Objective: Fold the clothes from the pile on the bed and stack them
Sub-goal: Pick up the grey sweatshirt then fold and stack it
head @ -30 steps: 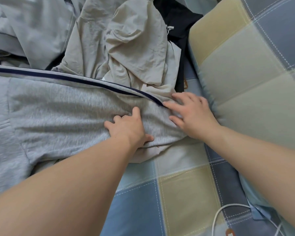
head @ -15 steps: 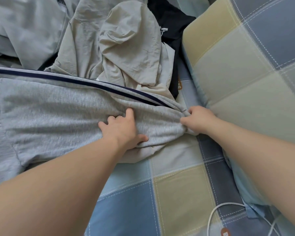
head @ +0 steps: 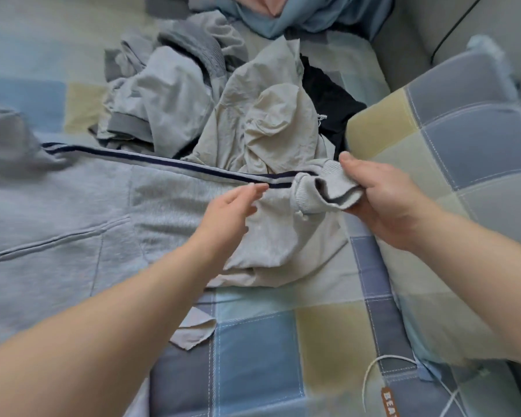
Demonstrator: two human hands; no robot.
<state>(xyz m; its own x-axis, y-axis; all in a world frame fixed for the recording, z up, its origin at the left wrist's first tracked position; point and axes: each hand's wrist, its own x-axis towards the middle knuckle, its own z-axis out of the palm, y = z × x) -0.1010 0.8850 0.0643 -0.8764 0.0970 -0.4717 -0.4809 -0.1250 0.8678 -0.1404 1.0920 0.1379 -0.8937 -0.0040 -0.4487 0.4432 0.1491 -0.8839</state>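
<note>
A grey sweatshirt (head: 81, 212) with a dark blue stripe along its sleeve lies spread over the left of the bed. My right hand (head: 382, 200) grips the sleeve's ribbed cuff (head: 322, 191) and holds it lifted a little off the bed. My left hand (head: 229, 212) hovers over the sleeve just left of the cuff, fingers straight and relaxed, holding nothing. Behind the sleeve sits the pile: a beige garment (head: 268, 127), a light grey shirt (head: 163, 97), a black piece (head: 328, 97) and blue cloth (head: 298, 16).
A checked pillow (head: 463, 139) lies close on the right, against my right hand. The checked bedsheet (head: 253, 350) shows in the foreground. A white cord (head: 370, 374) curls at the lower right. A grey headboard (head: 433, 22) rises at the top right.
My right hand has lifted the cuff it had gripped at the sleeve's end. My left hand has come off the sleeve and opened. The view has pulled back, showing more of the pile.
</note>
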